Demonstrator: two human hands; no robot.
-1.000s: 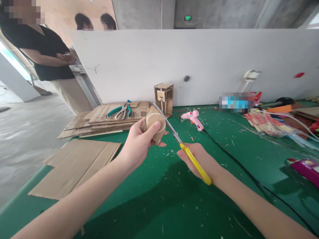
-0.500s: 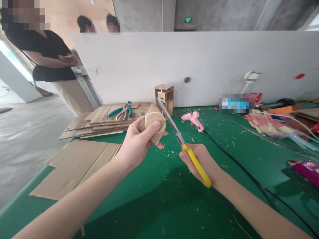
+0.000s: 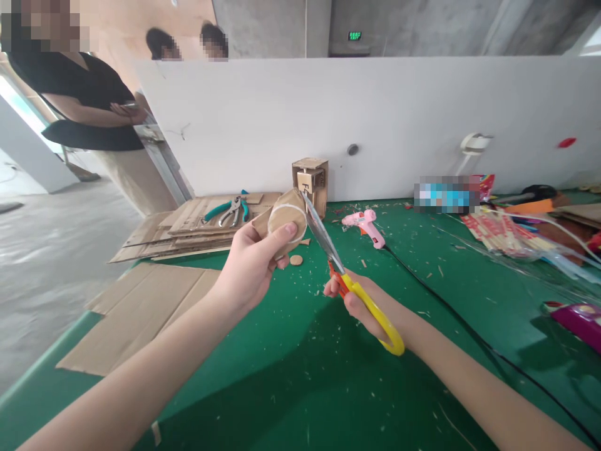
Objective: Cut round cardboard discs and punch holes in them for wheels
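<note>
My left hand [image 3: 251,266] is closed on a piece of brown cardboard [image 3: 284,219] with a white circle drawn on it, held up above the green table [image 3: 300,376]. My right hand [image 3: 364,304] grips yellow-handled scissors [image 3: 350,285]. The scissor blades point up and left and meet the right edge of the cardboard. A small round cardboard scrap [image 3: 296,259] lies on the table just below the held piece.
Flat cardboard sheets [image 3: 141,313] lie at the left, with a stack behind bearing green-handled pliers [image 3: 228,210]. A small cardboard box model [image 3: 310,181] stands against the white partition. A pink glue gun [image 3: 364,223] with a black cord, packets and clutter sit at right. People stand at far left.
The cardboard piece has been turned and raised slightly in my left hand. The scissors have shifted left with the blades at its right edge. A small round scrap now lies on the table.
</note>
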